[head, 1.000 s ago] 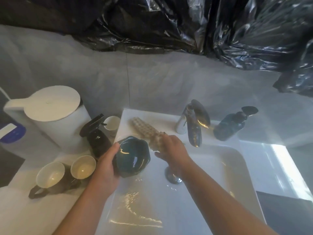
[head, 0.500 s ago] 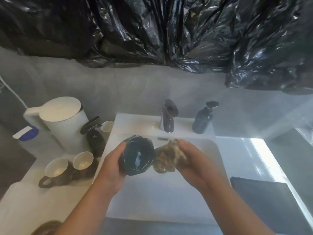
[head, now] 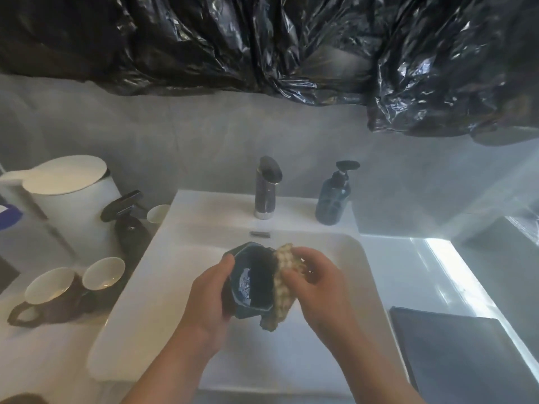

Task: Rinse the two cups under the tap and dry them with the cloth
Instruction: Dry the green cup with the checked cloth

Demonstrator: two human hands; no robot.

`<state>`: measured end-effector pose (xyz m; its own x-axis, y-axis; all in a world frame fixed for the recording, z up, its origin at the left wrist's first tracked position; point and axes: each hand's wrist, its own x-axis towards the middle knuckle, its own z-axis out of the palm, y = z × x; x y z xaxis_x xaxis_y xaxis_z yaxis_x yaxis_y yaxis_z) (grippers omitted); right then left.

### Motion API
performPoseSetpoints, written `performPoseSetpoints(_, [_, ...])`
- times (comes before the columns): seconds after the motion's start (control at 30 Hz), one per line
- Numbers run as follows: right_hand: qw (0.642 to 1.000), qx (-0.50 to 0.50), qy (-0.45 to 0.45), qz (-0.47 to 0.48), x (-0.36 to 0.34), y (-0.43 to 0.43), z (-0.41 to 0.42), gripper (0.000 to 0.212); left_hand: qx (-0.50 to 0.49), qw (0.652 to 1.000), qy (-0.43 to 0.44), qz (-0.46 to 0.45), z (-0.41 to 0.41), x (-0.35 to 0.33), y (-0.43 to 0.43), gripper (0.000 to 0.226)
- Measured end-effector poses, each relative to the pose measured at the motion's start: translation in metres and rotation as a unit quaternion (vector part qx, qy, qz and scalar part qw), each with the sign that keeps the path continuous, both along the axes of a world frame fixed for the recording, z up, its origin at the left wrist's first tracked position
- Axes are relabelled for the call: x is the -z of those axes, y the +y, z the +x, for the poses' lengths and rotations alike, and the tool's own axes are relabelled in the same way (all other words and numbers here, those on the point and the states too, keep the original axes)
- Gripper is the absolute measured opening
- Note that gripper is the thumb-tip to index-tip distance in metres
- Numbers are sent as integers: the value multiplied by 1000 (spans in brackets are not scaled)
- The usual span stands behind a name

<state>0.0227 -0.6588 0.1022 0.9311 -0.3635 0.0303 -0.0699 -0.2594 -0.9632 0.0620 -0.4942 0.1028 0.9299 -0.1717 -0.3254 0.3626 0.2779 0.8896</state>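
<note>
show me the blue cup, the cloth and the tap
blue cup (head: 256,275): head view, on its dark inside wall
cloth (head: 278,312): head view, on the lower hanging part
tap (head: 266,193): head view, on the middle of its upright body

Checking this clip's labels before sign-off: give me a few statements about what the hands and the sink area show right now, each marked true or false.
1. The left hand holds the cup over the sink. True.
2. The right hand holds nothing. False: its fingers grip the cloth, which lies against the cup's rim.
3. The soap bottle stands left of the tap. False: it stands to the tap's right, on the sink's back ledge.
4. Two mugs stand on the counter left of the sink. True.
</note>
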Motion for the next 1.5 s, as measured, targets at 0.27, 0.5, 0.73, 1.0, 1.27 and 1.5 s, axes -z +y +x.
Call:
performPoseSetpoints(0.27, [999, -20, -30, 23, 54, 6, 14, 20, 22, 993, -107, -42, 7, 45, -9, 40])
performPoseSetpoints(0.5, [985, -124, -123, -11, 53, 3, -22, 29, 78, 979, -128, -139, -4, 48, -10, 55])
performPoseSetpoints(0.73, [971, -11, -171, -168, 51, 1, -46, 13, 218, 939, -123, -237, -23, 48, -13, 49])
performPoseSetpoints(1.0, [932, 116, -287, -187, 40, 1, -39, 15, 196, 931, -220, -216, -15, 47, -15, 29])
performPoseSetpoints(1.27, [851, -42, -316, -417, 35, 16, -53, 21, 279, 902, -204, -260, -14, 46, -8, 52])
performPoseSetpoints(1.5, [870, -69, -358, -332, 31, 18, -59, 33, 389, 868, -201, -233, -11, 57, -10, 76])
